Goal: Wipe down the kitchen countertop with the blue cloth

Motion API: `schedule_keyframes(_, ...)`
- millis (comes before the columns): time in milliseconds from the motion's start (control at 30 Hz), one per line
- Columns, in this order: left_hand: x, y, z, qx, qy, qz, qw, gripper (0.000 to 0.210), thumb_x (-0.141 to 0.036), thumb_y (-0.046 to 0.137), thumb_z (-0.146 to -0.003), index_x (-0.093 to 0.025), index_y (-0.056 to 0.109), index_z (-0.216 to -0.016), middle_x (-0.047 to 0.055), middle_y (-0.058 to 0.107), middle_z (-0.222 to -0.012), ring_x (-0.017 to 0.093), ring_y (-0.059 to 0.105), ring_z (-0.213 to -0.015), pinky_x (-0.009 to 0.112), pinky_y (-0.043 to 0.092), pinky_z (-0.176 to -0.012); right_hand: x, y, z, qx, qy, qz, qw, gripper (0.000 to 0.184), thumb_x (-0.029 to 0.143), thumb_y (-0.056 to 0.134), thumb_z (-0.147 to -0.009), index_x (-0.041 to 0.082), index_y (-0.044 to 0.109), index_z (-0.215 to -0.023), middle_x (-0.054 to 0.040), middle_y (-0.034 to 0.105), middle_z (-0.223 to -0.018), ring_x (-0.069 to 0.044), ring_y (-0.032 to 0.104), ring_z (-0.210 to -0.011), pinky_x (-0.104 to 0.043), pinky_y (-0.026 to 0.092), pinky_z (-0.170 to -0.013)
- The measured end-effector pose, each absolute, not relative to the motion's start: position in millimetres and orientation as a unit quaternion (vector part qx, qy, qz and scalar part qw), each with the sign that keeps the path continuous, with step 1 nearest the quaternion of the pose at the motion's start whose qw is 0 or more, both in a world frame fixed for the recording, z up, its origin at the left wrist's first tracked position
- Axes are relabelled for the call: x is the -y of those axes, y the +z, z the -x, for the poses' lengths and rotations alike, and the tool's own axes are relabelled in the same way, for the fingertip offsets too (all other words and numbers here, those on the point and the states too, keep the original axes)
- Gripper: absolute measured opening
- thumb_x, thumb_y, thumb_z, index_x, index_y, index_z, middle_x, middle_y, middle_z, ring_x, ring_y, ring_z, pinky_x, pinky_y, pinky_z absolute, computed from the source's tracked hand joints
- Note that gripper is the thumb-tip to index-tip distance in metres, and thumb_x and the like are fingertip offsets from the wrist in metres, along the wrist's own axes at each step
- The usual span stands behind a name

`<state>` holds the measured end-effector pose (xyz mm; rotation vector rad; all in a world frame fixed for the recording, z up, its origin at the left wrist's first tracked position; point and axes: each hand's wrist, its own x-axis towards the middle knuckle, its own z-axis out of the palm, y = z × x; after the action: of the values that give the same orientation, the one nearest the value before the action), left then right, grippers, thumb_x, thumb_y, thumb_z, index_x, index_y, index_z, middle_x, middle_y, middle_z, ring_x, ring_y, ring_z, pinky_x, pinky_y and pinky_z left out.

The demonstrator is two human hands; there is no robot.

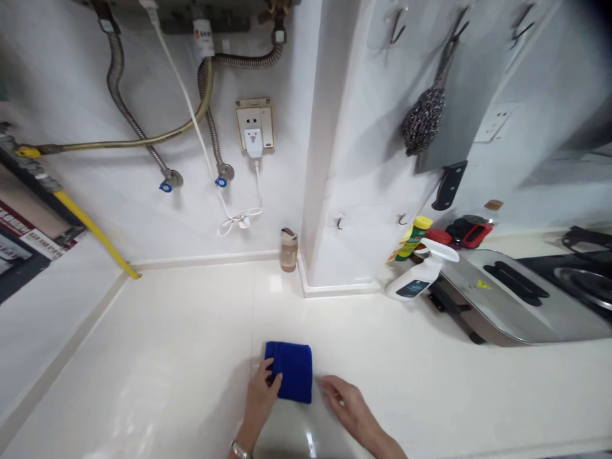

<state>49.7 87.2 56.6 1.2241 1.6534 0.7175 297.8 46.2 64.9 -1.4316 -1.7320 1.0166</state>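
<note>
A folded blue cloth (295, 373) lies flat as a small square on the white countertop. At its left edge is my left hand (259, 394), thumb and fingers bent onto the fabric and gripping that edge. The wrist carries a metal-banded watch. Just off the cloth's right side hovers my right hand (348, 405), its fingers loosely curled, a little apart and slightly blurred, with nothing seen in them. Below the cloth, a shiny rounded grey surface (306, 437) shows between my forearms; I cannot tell what it is.
A spray bottle (421, 271) leans beside a lidded electric pan (521, 299) on the right. A small brown bottle (289, 250) stands by the pillar (344, 191). A cleaver (452, 127) and a scrubber (424, 121) hang above. At left, a yellow hose (98, 233) meets the counter.
</note>
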Motion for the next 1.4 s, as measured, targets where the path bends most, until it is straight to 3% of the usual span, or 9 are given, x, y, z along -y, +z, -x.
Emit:
schedule_keyframes(100, -87.7, 57.3, -47.7, -0.681, 0.274, -0.541, 0.411, 0.056, -0.043, 0.056, -0.083, -0.016, 0.06, -0.131, 0.014, 0.074, -0.108, 0.029, 0.07, -0.103, 0.045, 0.056, -0.094, -26.1, 35.7, -347.6, 0.654, 0.294, 0.605, 0.347, 0.036, 0.04, 0.04, -0.099, 0.02, 0.068, -0.11, -0.0108, 0.075, -0.101, -0.023, 0.072, -0.088, -0.037, 0.059, -0.084)
schedule_keyframes(267, -83.1, 61.5, -34.4, -0.687, 0.239, -0.651, 0.216, 0.045, -0.024, 0.044, -0.091, -0.019, 0.06, -0.133, 0.013, 0.072, -0.119, 0.027, 0.069, -0.11, 0.047, 0.055, -0.099, 9.6, -11.2, -409.5, 0.608, 0.183, 0.678, 0.37, 0.034, 0.041, 0.043, -0.099, 0.023, 0.061, -0.121, -0.0109, 0.07, -0.119, -0.025, 0.069, -0.106, -0.04, 0.057, -0.093)
schedule_keyframes(367, -84.0, 61.6, -39.0, -0.635, 0.283, -0.709, 0.118, 0.044, -0.026, 0.04, -0.097, -0.018, 0.057, -0.136, 0.014, 0.064, -0.137, 0.027, 0.06, -0.128, 0.049, 0.05, -0.109, 20.6, -30.1, -417.7, 0.581, 0.128, 0.703, 0.388, 0.035, 0.037, 0.041, -0.099, 0.022, 0.057, -0.127, -0.0123, 0.065, -0.128, -0.027, 0.065, -0.116, -0.048, 0.053, -0.101)
schedule_keyframes(500, -85.2, 46.9, -72.6, -0.568, 0.266, -0.771, 0.108, 0.052, -0.033, 0.041, -0.1, -0.019, 0.043, -0.15, 0.013, 0.047, -0.156, 0.028, 0.044, -0.144, 0.051, 0.042, -0.118, 18.7, -44.7, -407.0, 0.582, 0.052, 0.706, 0.401, 0.034, 0.03, 0.038, -0.099, 0.02, 0.057, -0.125, -0.0147, 0.061, -0.132, -0.03, 0.06, -0.121, -0.055, 0.049, -0.106)
schedule_keyframes(633, -81.3, 22.5, -104.5, -0.553, 0.222, -0.801, 0.055, 0.063, -0.033, 0.047, -0.097, -0.021, 0.03, -0.158, 0.014, 0.03, -0.165, 0.035, 0.027, -0.152, 0.064, 0.026, -0.123, 11.9, -48.1, -400.8, 0.59, 0.02, 0.703, 0.397, 0.032, 0.025, 0.039, -0.098, 0.02, 0.058, -0.123, -0.0143, 0.06, -0.131, -0.029, 0.06, -0.12, -0.055, 0.05, -0.105)
schedule_keyframes(767, -82.0, 13.1, -106.9, -0.535, 0.22, -0.816, 0.002, 0.072, -0.031, 0.05, -0.096, -0.022, 0.019, -0.161, 0.014, 0.021, -0.168, 0.035, 0.021, -0.154, 0.063, 0.022, -0.124, 10.2, -45.2, -400.7, 0.586, 0.015, 0.703, 0.403, 0.033, 0.022, 0.039, -0.097, 0.022, 0.057, -0.124, -0.0128, 0.06, -0.131, -0.027, 0.06, -0.12, -0.051, 0.051, -0.104)
schedule_keyframes(1100, -128.1, 37.6, -101.5, -0.432, 0.13, -0.893, 0.006, 0.072, -0.027, 0.047, -0.096, -0.024, 0.016, -0.161, 0.013, 0.021, -0.168, 0.034, 0.024, -0.153, 0.059, 0.03, -0.121, 8.5, -49.9, -402.4, 0.586, -0.002, 0.701, 0.406, 0.031, 0.024, 0.039, -0.097, 0.022, 0.058, -0.121, -0.0132, 0.061, -0.128, -0.028, 0.061, -0.117, -0.051, 0.053, -0.101)
schedule_keyframes(1267, -149.4, 56.4, -114.8, -0.321, 0.072, -0.938, 0.105, 0.093, -0.018, 0.058, -0.076, -0.026, 0.019, -0.16, 0.009, 0.012, -0.169, 0.036, 0.016, -0.155, 0.063, 0.019, -0.124, 5.9, -54.4, -404.0, 0.582, -0.008, 0.702, 0.41, 0.03, 0.026, 0.041, -0.096, 0.022, 0.06, -0.119, -0.013, 0.063, -0.126, -0.028, 0.063, -0.114, -0.051, 0.055, -0.097)
schedule_keyframes(1400, -149.3, 66.0, -133.7, -0.232, 0.042, -0.956, 0.176, 0.096, -0.017, 0.061, -0.066, -0.023, 0.03, -0.157, 0.012, 0.017, -0.168, 0.037, 0.015, -0.155, 0.066, 0.016, -0.124, 5.3, -53.9, -405.7, 0.57, -0.002, 0.71, 0.414, 0.029, 0.028, 0.04, -0.096, 0.022, 0.061, -0.115, -0.0128, 0.063, -0.124, -0.029, 0.064, -0.113, -0.051, 0.056, -0.097)
